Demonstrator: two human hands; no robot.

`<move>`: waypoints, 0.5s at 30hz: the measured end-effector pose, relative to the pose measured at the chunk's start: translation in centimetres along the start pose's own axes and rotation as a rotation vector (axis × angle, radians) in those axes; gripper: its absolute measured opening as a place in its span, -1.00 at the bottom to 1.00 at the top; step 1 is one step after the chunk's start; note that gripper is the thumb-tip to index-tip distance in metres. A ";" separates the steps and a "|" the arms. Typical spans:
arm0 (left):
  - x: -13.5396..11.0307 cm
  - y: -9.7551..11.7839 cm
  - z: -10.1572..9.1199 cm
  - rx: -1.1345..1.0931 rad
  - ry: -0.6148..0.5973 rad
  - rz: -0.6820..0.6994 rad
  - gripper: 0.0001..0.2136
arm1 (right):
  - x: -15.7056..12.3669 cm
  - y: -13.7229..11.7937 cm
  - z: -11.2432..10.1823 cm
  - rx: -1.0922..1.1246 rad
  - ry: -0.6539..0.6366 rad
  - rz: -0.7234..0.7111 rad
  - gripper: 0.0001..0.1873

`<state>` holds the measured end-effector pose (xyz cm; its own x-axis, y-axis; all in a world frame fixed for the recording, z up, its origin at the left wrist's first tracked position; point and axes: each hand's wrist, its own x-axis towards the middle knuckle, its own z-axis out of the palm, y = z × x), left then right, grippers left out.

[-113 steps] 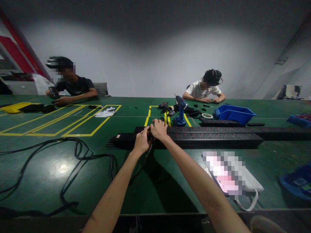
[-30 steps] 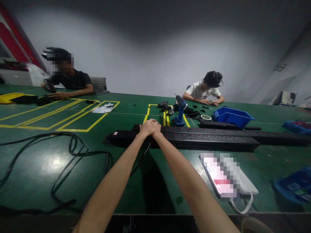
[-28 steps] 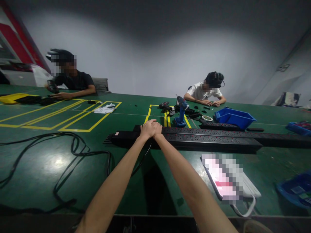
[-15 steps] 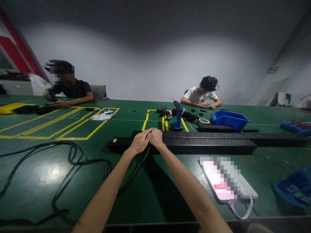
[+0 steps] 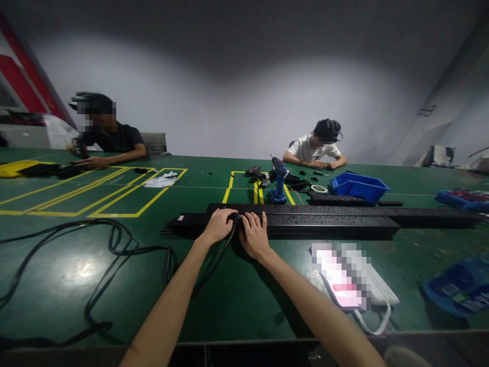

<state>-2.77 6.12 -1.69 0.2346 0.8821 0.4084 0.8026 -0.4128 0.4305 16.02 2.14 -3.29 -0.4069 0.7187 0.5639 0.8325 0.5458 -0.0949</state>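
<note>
And a black plug (image 5: pixel 237 218) is being pinched here, gripped by the closed fingers of the left hand (image 5: pixel 219 226); just right of it the right hand (image 5: pixel 254 235) is laid, fingers parted and lightly bent, on the front power strip (image 5: pixel 328 222); the plug is held low at the strip's top, though whether it is seated cannot be told, its face being hidden by the fingers; its cord (image 5: pixel 218 257) is led out below the left fingertips, down and leftward, towards the wearer; crosswise beneath both sets of fingers the strip is stretched, its long axis set left to right, roughly along the near edge of the green table (image 5: pixel 126 285); its labelled end is pointed left, past the left fingers, its other end well out beyond the right fingers; just behind the fingertips a rear power strip (image 5: pixel 382 210) is lined up alongside, reaching farther right; beyond it a blue drill (image 5: pixel 280 179) is stood upright.
</note>
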 end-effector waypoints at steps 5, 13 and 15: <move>-0.2 0.1 0.0 0.034 0.061 0.051 -0.63 | 0.3 0.1 0.3 -0.001 -0.008 0.010 -0.45; -1.0 0.8 -0.3 0.094 0.105 0.067 -0.69 | 0.1 -0.1 0.2 -0.005 -0.021 0.070 -0.39; -1.1 1.1 -0.5 0.097 0.110 0.057 -0.71 | 0.1 -0.1 0.3 0.005 -0.016 0.077 -0.39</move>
<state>-2.40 4.62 -1.27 0.2242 0.8253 0.5183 0.8401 -0.4333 0.3264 15.80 2.34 -3.49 -0.3482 0.7654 0.5412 0.8596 0.4910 -0.1413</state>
